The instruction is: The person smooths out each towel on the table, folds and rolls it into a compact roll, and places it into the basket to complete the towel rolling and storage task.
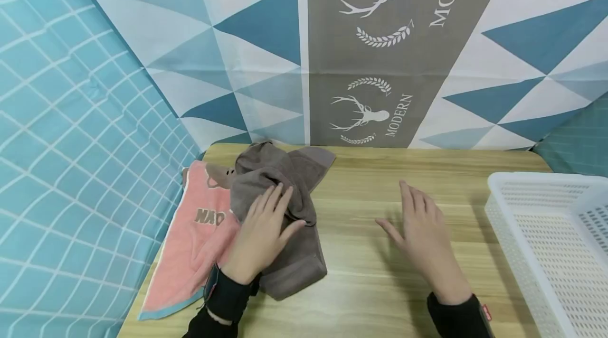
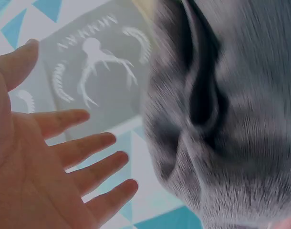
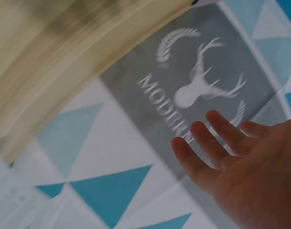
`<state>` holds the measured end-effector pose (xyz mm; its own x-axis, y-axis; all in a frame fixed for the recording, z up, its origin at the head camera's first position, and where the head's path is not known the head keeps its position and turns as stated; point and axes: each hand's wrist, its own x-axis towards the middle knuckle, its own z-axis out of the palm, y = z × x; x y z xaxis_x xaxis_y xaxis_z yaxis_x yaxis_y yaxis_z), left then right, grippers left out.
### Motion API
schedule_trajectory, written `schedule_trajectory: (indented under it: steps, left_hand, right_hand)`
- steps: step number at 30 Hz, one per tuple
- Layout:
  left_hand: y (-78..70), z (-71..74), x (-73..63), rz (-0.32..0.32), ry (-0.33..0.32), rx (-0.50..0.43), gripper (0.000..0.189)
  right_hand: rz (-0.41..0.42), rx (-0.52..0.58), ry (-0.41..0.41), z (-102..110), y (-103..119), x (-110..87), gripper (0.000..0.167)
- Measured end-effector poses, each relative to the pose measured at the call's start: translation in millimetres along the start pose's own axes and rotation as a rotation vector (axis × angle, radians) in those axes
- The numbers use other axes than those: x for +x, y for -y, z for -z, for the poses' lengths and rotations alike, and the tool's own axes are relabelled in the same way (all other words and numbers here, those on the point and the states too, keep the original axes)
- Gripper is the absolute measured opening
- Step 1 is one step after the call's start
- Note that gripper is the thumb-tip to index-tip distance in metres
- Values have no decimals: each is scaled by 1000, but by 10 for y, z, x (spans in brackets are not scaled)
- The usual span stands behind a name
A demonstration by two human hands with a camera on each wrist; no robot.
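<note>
In the head view, the grey towel [image 1: 294, 261] lay rumpled below the spread, empty left hand [image 1: 263, 227]; the left wrist view suggested it was soft, light and limp, best pinched by a fold [image 2: 195, 76] beside that hand; the right wrist view showed the right hand [image 3: 245, 167] unclenched, holding nothing.

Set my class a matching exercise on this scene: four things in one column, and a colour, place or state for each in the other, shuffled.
1. lettered towel
2. crumpled towel
3. basket
4. right hand

A. white, at the far right
B. over the tabletop, holding nothing
C. grey-brown, partly hidden by the left hand
D. pink, with a blue edge

Pairs: 1-D, 2-C, 3-A, 4-B
</note>
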<state>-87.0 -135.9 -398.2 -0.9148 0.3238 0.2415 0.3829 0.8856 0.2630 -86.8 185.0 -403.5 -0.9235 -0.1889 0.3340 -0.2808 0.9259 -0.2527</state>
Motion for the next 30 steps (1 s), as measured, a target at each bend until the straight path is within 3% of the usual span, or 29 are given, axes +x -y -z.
schedule_trajectory:
  steps: [7,17,21,26,30]
  left_hand:
    - [-191,-23,-165,-32,57,-23,68]
    - [-371,-320,-212,-143,198,96,64]
    - [-399,-406,-253,-188,202,143,59]
    - [-384,-489,-298,-218,180,167,38]
    - [-345,-535,-316,-206,142,112,16]
  right_hand:
    - [116,-1,46,-148,327,183,89]
    - [248,-65,144,-342,674,303,80]
    - [329,-88,160,-412,756,258,78]
    - [422,-77,177,-519,842,190,76]
    - [487,-45,202,-605,898,154,55]
